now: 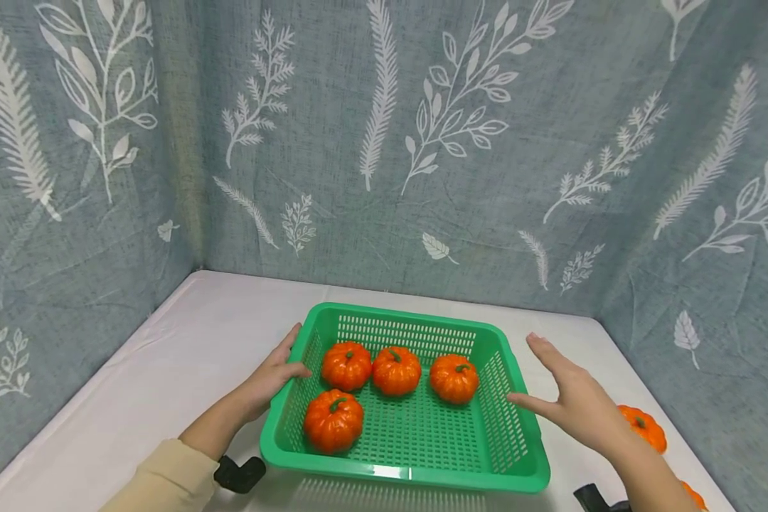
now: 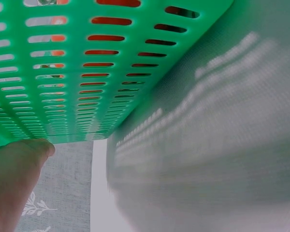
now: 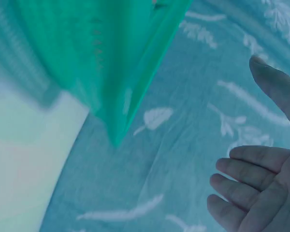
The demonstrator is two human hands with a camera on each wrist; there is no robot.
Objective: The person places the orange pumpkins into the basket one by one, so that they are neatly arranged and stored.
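A green plastic basket (image 1: 416, 466) with slotted walls stands on the table, several small orange pumpkins inside it. Three of these, a left one (image 1: 347, 366), a middle one (image 1: 397, 371) and a right one (image 1: 454, 379), sit toward the back; another pumpkin (image 1: 334, 422) is at the front left. My left hand (image 1: 270, 380) grips the basket's left rim, its thumb over the edge and the fingers outside. Beyond the right rim, my right hand (image 1: 572, 398) is spread and holds nothing. The right wrist view shows that palm (image 3: 266, 193) apart from the basket's corner (image 3: 118, 111).
Right of my right forearm lies an orange pumpkin (image 1: 643, 428), partly hidden; a second pumpkin (image 1: 694, 494) barely shows nearer the front. A white cloth (image 1: 185, 370) covers the table. Blue-grey curtains (image 1: 333, 235) with white leaf prints hang at the back and both sides.
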